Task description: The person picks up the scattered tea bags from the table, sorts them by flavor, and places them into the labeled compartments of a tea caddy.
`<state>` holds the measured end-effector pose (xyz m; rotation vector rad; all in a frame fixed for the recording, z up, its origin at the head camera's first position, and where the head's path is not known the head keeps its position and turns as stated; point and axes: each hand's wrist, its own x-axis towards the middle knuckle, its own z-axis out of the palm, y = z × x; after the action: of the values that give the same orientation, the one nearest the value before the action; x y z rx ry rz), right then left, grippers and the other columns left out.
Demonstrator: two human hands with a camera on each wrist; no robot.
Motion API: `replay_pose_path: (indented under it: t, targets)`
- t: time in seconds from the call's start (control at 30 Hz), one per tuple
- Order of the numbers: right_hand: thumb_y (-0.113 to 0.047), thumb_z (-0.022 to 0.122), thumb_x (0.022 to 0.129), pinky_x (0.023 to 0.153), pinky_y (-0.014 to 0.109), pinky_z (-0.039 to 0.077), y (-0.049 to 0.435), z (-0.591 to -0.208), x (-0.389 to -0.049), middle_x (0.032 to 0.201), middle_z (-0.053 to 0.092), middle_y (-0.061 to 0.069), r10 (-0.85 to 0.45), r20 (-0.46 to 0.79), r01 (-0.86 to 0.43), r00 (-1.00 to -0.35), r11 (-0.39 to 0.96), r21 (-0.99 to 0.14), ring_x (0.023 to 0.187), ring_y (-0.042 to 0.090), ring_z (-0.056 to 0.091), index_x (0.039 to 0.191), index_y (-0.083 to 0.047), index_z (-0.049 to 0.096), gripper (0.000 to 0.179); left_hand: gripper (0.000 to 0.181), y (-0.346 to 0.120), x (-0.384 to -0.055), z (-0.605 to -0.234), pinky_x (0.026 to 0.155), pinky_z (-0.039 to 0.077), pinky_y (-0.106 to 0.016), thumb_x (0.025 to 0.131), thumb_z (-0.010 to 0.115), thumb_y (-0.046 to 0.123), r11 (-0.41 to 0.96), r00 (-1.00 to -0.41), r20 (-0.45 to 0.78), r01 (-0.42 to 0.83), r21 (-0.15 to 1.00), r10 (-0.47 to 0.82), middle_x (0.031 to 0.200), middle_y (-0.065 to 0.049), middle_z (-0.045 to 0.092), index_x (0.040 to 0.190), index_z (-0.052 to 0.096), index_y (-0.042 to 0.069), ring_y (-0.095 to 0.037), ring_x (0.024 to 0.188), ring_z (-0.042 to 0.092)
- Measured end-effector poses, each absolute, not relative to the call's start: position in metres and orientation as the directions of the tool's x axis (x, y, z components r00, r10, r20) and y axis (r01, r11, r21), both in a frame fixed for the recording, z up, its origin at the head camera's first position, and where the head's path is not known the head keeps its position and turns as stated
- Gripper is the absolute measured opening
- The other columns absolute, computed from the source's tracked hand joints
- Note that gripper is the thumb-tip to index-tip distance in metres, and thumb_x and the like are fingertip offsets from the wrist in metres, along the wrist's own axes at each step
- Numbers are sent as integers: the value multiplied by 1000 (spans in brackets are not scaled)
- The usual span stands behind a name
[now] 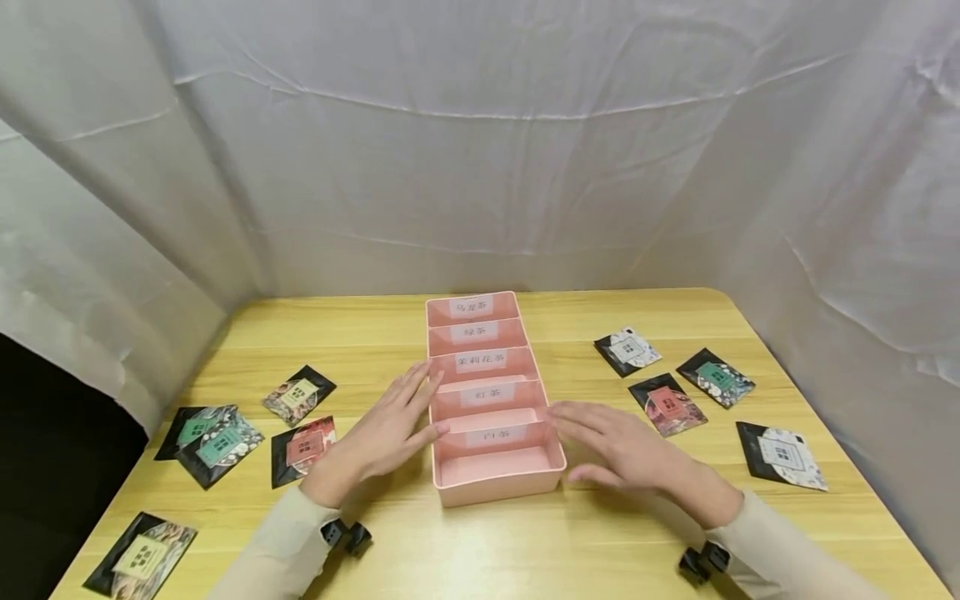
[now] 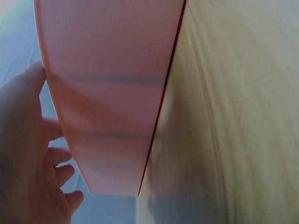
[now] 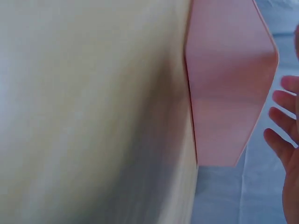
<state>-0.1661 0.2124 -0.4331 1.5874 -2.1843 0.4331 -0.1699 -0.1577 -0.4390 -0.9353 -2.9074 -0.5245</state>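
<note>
In the head view, a long pink box [image 1: 501, 490] stands mid-table, split into several compartments with white labels [image 1: 480, 361] in Chinese characters. My left hand [image 1: 386, 433] lies along its left side with fingers extended. The left wrist view shows that hand's fingers [image 2: 35, 77] at the upper rim of the pink box [image 2: 107, 107]. On the opposite side is my right hand [image 1: 630, 446], fingers fairly straight near the rim. A small gap separates its fingers [image 3: 282, 119] from the pink box [image 3: 229, 93] in the right wrist view. Neither hand grips anything.
Flat black sachets with patterned halves lie on both sides of the wooden table [image 1: 495, 558]. On the left are yellow-labelled [image 1: 300, 395], green-labelled [image 1: 220, 446] and red-labelled [image 1: 303, 450] ones. White [image 1: 782, 457], red [image 1: 667, 404] and green [image 1: 715, 377] ones lie right. Pale curtains [image 1: 480, 167] enclose the table.
</note>
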Motion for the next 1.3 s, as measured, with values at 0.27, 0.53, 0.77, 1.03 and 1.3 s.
replay_pose_path:
  t: [0.27,0.53,0.77,1.03,1.3]
  targets:
    - [-44,45,103,111,52,32,202,-436,-212,153,38,14,-780,361,-857,-511,497,-139,137,34,38,149,-4,38,62,79,-154,-184,-440,119,10,-43,101,31,60,775,-843,144,534,338,518,163,-11,5,157,10,9,-24,149,3]
    - [-31,47,103,113,52,29,202,-442,-221,157,31,10,-762,289,-815,-580,543,-202,140,35,34,152,-6,35,55,83,-148,-199,-442,119,15,-48,99,35,63,767,-847,145,526,368,511,164,-8,4,157,12,9,-24,149,3]
    - [-32,51,102,112,51,30,208,-440,-213,156,33,10,-725,283,-779,-627,584,-229,139,34,35,150,-6,38,57,84,-141,-205,-443,120,12,-43,98,32,65,763,-832,139,550,340,537,164,-7,5,158,12,9,-20,149,1]
    - [-32,53,101,110,52,34,218,-440,-200,155,35,11,-703,285,-758,-652,606,-240,139,32,36,150,-6,39,57,87,-134,-206,-444,120,12,-45,97,29,68,753,-796,164,605,259,583,162,-11,15,156,18,6,-27,149,9]
    - [-34,56,100,110,51,35,224,-439,-187,155,36,7,-683,270,-734,-679,625,-266,138,30,38,150,-11,41,58,86,-132,-201,-442,119,13,-47,97,34,66,745,-767,169,642,182,619,161,-12,18,156,21,5,-30,148,13]
